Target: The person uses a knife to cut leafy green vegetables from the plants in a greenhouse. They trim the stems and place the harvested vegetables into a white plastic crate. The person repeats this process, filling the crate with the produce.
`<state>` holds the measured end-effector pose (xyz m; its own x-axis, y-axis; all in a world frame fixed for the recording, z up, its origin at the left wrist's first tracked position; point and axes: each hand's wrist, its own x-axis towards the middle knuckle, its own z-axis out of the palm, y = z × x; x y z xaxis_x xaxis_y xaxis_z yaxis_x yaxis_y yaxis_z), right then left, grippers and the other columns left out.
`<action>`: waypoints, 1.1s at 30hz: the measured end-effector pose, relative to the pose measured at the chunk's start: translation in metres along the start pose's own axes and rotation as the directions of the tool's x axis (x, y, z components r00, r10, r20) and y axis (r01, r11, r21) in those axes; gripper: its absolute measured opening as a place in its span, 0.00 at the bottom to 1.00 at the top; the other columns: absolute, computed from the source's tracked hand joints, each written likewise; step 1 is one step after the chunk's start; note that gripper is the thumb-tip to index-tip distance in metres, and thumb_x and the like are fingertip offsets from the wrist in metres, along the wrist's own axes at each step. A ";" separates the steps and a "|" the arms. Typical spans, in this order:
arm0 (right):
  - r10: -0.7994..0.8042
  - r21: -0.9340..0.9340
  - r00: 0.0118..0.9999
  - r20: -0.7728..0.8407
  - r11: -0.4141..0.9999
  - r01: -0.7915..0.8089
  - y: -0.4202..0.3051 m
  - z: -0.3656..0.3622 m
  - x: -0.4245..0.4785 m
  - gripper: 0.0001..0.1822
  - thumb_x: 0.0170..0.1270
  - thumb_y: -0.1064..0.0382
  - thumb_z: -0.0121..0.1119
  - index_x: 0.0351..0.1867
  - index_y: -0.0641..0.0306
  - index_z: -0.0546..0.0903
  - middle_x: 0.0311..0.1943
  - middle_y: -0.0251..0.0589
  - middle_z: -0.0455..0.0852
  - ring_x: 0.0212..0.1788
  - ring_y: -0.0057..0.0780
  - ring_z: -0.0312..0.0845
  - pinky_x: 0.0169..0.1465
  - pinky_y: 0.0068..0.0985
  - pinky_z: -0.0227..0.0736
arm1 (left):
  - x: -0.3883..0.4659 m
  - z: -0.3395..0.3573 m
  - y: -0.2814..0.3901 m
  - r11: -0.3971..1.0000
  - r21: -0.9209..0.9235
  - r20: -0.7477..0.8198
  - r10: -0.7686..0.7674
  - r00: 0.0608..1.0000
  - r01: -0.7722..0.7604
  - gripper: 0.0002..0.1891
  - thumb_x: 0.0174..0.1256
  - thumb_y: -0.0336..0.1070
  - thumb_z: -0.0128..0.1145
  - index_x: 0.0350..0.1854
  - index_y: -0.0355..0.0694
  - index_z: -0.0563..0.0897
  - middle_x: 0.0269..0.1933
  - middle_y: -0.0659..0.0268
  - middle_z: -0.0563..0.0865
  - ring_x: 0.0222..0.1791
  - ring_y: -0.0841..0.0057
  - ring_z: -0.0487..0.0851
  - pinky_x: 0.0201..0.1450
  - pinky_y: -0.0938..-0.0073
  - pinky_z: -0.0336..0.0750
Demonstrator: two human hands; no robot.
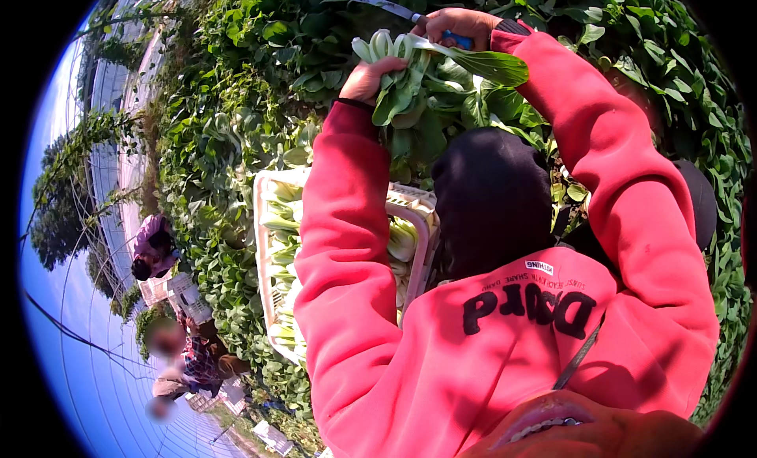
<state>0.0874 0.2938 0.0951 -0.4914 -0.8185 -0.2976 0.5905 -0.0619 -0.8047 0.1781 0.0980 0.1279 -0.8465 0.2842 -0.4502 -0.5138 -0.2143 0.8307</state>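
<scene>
My left hand (pixel 369 80) grips a head of bok choy (pixel 399 73) around its stalks, with the pale cut base pointing up and the leaves hanging below. Just to the right, my right hand (pixel 461 27) is closed around the blue handle of a curved harvesting knife (pixel 387 7). Its blade points away to the upper left. One loose-looking bok choy leaf (pixel 488 66) stretches sideways from beside the base, under my right hand. Whether the right fingers also pinch its stalk is hidden.
Beneath my left forearm stands a pale plastic crate (pixel 260 245) holding many bok choy heads (pixel 281 221). Dense leafy greens (pixel 236 61) grow all around. At the left, a person (pixel 152 248) bends near other crates (pixel 183 295), and more people (pixel 198 363) are close by.
</scene>
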 end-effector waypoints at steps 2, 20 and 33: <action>-0.019 -0.028 0.999 0.027 0.999 0.020 0.002 -0.003 0.000 0.22 0.43 0.71 0.49 0.45 0.74 0.76 0.19 0.31 0.77 0.11 0.09 0.63 0.14 0.08 0.61 | -0.004 -0.001 0.001 1.000 -0.011 -0.002 -0.024 1.000 0.024 0.13 0.56 0.31 0.56 0.44 0.32 0.77 0.35 0.60 0.84 0.29 0.74 0.84 0.35 0.76 0.79; -0.199 -0.401 0.960 -0.195 0.910 0.107 0.009 -0.002 -0.004 0.16 0.46 0.68 0.56 0.40 0.66 0.75 0.24 0.37 0.78 0.12 0.16 0.66 0.13 0.16 0.61 | -0.056 -0.064 0.009 0.773 -0.614 0.074 0.259 0.963 -0.161 0.25 0.55 0.29 0.51 0.59 0.39 0.68 0.58 0.54 0.73 0.57 0.62 0.72 0.55 0.66 0.72; -0.249 -0.290 0.969 0.013 0.926 0.241 0.011 0.100 -0.011 0.13 0.55 0.57 0.64 0.31 0.63 0.75 0.22 0.34 0.81 0.12 0.12 0.66 0.14 0.14 0.60 | -0.096 -0.101 0.012 0.590 -0.262 -0.531 0.573 0.624 -0.764 0.26 0.53 0.41 0.51 0.55 0.33 0.72 0.50 0.56 0.78 0.51 0.63 0.76 0.57 0.62 0.68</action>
<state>0.1635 0.2454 0.1410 -0.6145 -0.7847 -0.0817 0.2424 -0.0892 -0.9661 0.2389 -0.0261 0.1480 -0.8969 -0.4417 0.0206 0.3068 -0.5879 0.7485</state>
